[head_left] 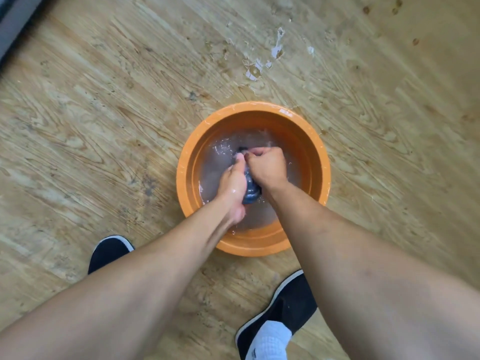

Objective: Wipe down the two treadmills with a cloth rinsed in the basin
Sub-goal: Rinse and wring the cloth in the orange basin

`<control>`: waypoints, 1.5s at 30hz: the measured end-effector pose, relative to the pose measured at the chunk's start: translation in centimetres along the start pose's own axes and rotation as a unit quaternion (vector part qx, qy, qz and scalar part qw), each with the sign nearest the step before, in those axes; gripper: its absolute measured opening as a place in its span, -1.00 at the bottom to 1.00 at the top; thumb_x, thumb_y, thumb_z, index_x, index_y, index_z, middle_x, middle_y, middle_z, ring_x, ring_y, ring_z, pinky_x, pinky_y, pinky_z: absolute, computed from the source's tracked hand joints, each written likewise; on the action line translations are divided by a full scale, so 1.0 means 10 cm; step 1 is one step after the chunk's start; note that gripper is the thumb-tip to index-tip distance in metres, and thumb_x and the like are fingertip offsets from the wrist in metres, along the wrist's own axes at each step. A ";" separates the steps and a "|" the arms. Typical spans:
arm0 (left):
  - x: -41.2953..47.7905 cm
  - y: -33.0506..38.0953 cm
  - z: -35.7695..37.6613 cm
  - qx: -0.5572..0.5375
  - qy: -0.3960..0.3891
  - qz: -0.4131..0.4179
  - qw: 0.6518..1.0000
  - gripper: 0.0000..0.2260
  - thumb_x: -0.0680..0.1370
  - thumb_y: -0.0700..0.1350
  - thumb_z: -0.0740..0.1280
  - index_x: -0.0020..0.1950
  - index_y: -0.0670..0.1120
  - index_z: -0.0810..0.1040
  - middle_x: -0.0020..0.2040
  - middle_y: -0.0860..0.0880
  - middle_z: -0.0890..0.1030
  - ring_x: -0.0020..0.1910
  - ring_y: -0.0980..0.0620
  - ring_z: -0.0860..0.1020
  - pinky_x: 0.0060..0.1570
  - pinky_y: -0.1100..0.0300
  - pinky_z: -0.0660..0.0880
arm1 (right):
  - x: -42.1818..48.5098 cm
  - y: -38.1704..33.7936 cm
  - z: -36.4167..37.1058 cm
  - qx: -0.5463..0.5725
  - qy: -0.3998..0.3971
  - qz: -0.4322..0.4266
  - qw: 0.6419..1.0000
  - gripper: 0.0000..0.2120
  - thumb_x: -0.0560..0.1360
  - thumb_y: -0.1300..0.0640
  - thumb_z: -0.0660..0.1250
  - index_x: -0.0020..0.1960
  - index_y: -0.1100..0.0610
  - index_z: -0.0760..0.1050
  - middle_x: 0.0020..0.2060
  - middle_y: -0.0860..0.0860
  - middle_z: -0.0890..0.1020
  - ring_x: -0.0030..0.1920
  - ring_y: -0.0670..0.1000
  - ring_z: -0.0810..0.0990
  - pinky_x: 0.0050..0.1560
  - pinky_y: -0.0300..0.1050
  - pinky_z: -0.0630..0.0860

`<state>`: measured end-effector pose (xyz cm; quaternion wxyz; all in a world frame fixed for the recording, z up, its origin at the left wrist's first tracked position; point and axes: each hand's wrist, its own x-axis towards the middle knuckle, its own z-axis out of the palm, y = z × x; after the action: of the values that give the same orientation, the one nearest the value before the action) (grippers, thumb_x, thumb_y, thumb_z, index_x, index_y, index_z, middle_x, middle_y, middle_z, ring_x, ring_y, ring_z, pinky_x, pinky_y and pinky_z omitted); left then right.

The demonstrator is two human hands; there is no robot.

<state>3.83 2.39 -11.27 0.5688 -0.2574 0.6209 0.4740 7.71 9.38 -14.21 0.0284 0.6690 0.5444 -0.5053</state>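
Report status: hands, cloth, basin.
Left hand and right hand both grip cloth. Cloth bunched, down in basin water. Nothing in the way; puddle on floor beyond basin.

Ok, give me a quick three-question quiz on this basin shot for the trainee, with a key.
1. True or false: the orange basin stands on the wooden floor and holds water.
2. What do the left hand and right hand both grip? A) a sponge B) a dark cloth C) a brush
3. Fill in: spilled water lies on the floor ____ the basin's far rim.

Key: 1 true; 2 B; 3 beyond.
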 end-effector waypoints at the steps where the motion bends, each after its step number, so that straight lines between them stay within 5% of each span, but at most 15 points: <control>1: 0.02 0.03 -0.01 0.028 -0.023 0.023 0.999 -0.71 0.73 0.12 0.24 0.02 -0.04 0.59 -0.09 -0.09 0.74 -0.11 -0.08 0.71 -0.04 0.02 0.66 | 0.08 0.03 -0.02 0.035 -0.008 0.021 0.999 -0.84 0.48 0.14 0.50 -0.28 0.10 0.64 -0.24 0.08 0.74 -0.13 0.10 0.72 0.03 0.09 0.68; 4: -0.05 0.12 0.09 0.108 -0.083 0.096 0.986 -0.62 0.60 0.19 0.42 -0.07 -0.14 0.55 -0.16 -0.15 0.62 -0.19 -0.10 0.57 -0.14 0.07 0.51 | 0.17 0.19 -0.13 0.078 0.022 0.076 0.994 -0.80 0.41 0.11 0.52 -0.30 0.16 0.57 -0.26 0.11 0.68 -0.17 0.07 0.63 -0.12 0.11 0.61; 6: -0.03 0.08 0.15 0.156 -0.036 0.129 0.979 -0.55 0.44 0.22 0.49 -0.05 -0.17 0.57 -0.11 -0.12 0.65 -0.14 -0.07 0.60 -0.01 0.07 0.50 | 0.14 0.30 -0.15 0.088 0.059 0.087 0.991 -0.85 0.44 0.10 0.50 -0.17 0.18 0.62 -0.19 0.10 0.69 -0.12 0.07 0.66 -0.14 -0.01 0.54; 10: 0.00 0.03 0.00 0.248 0.115 0.121 0.954 -0.60 0.67 -0.06 0.35 0.51 -0.07 0.43 0.32 -0.05 0.59 0.29 -0.10 0.56 0.31 0.09 0.40 | -0.06 0.39 -0.07 0.186 0.192 0.124 0.956 -0.77 0.59 0.12 0.35 0.18 0.18 0.67 0.07 0.12 0.73 0.12 0.17 0.68 0.20 0.03 0.58; 12: 0.14 0.00 -0.08 0.288 0.147 0.098 0.941 -0.65 0.68 -0.07 0.32 0.46 -0.11 0.45 0.36 -0.16 0.60 0.35 -0.23 0.56 0.34 -0.01 0.44 | -0.26 0.38 -0.04 0.198 0.189 0.081 0.958 -0.82 0.62 0.04 0.37 0.06 0.15 0.64 -0.04 0.06 0.71 -0.01 0.09 0.65 0.16 0.01 0.56; 15: 0.19 -0.02 -0.06 0.194 0.080 0.014 0.978 -0.78 0.68 0.01 0.29 0.06 -0.12 0.61 0.11 -0.19 0.71 0.11 -0.21 0.69 0.21 -0.08 0.62 | -0.53 0.39 -0.01 0.122 0.072 -0.075 0.987 -0.81 0.58 0.07 0.47 -0.18 0.06 0.56 -0.26 -0.01 0.60 -0.24 -0.08 0.52 -0.10 -0.12 0.46; 20: 0.06 0.08 0.03 0.030 0.013 -0.090 0.995 -0.43 0.73 0.29 0.02 -0.20 -0.07 0.51 -0.27 -0.07 0.65 -0.39 0.00 0.64 -0.36 0.23 0.57 | -0.41 0.26 0.10 0.074 0.052 -0.050 0.995 -0.83 0.47 -0.01 0.56 -0.16 -0.10 0.57 -0.13 -0.03 0.67 -0.07 0.02 0.65 0.06 -0.06 0.58; 23: 0.01 0.17 -0.03 0.132 0.017 -0.032 0.991 -0.47 0.74 0.30 -0.02 -0.04 -0.05 0.54 -0.50 0.00 0.49 -0.69 0.11 0.42 -0.64 0.41 0.26 | -0.20 0.11 0.14 0.029 0.027 -0.013 0.999 -0.72 0.47 0.01 0.50 -0.29 0.01 0.43 -0.35 -0.08 0.60 -0.23 0.08 0.60 -0.13 -0.03 0.55; 25: 0.02 0.22 -0.05 0.173 -0.001 -0.003 0.985 -0.52 0.74 0.28 0.04 0.12 -0.06 0.55 -0.42 -0.03 0.44 -0.66 0.11 0.36 -0.66 0.41 0.17 | -0.06 0.03 0.14 0.056 0.013 0.021 0.998 -0.81 0.41 0.00 0.45 -0.22 0.04 0.47 -0.25 0.04 0.69 -0.15 0.16 0.69 -0.07 0.07 0.65; 30: -0.11 0.17 -0.08 0.216 -0.030 0.073 0.973 -0.64 0.61 0.26 0.36 -0.10 -0.02 0.56 -0.33 -0.07 0.48 -0.45 -0.01 0.45 -0.53 0.30 0.23 | 0.05 0.21 -0.07 0.117 0.057 0.098 0.987 -0.91 0.58 0.13 0.39 0.06 0.12 0.54 -0.01 0.17 0.68 0.00 0.20 0.71 -0.06 0.04 0.61; 34: -0.02 0.14 -0.15 0.244 0.112 0.149 0.952 -0.80 0.67 0.06 0.33 0.03 -0.05 0.62 -0.12 -0.14 0.64 -0.11 -0.17 0.60 -0.12 0.02 0.47 | 0.00 0.53 -0.11 0.110 0.164 0.175 0.965 -0.64 0.72 0.08 0.20 0.32 0.34 0.54 0.22 0.30 0.63 0.28 0.27 0.59 0.22 -0.01 0.46; 36: 0.04 0.14 -0.20 0.327 0.162 0.177 0.914 -0.77 0.71 -0.01 0.28 0.27 -0.13 0.53 0.23 -0.21 0.64 0.22 -0.26 0.58 0.15 0.00 0.45 | -0.15 0.52 -0.09 0.130 0.187 0.141 0.963 -0.60 0.75 -0.01 0.12 0.27 0.26 0.57 0.21 0.27 0.64 0.25 0.26 0.58 0.21 -0.01 0.42; 38: 0.09 0.08 -0.23 0.401 0.113 0.207 0.885 -0.83 0.72 -0.02 0.26 0.19 -0.11 0.50 0.19 -0.21 0.63 0.19 -0.27 0.58 0.09 0.00 0.44 | -0.35 0.42 0.00 0.120 0.140 0.028 0.982 -0.66 0.76 -0.04 0.12 0.07 0.12 0.57 0.02 0.17 0.65 0.04 0.16 0.58 0.05 -0.06 0.40; 41: 0.10 0.06 -0.15 0.351 0.034 0.150 0.924 -0.57 0.72 0.20 0.17 0.13 -0.12 0.62 0.14 -0.20 0.70 0.15 -0.20 0.64 0.16 0.02 0.54 | -0.55 0.31 0.16 0.082 0.052 -0.088 0.991 -0.79 0.73 -0.02 0.18 -0.05 0.01 0.45 -0.05 0.14 0.61 -0.08 0.06 0.54 -0.04 -0.05 0.39; 45: 0.04 0.08 -0.12 0.284 0.019 0.065 0.956 -0.27 0.61 0.47 0.02 0.29 -0.07 0.66 0.18 -0.15 0.70 0.15 -0.17 0.67 0.20 -0.09 0.61 | -0.38 0.16 0.10 0.032 0.036 -0.074 0.996 -0.83 0.71 0.04 0.20 -0.06 0.02 0.38 -0.21 -0.03 0.54 -0.15 0.09 0.51 -0.12 0.02 0.40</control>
<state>2.49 1.79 -11.54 0.5746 -0.0535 0.7559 0.3090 8.68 5.49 -12.79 -0.0505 0.6452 0.5767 -0.4986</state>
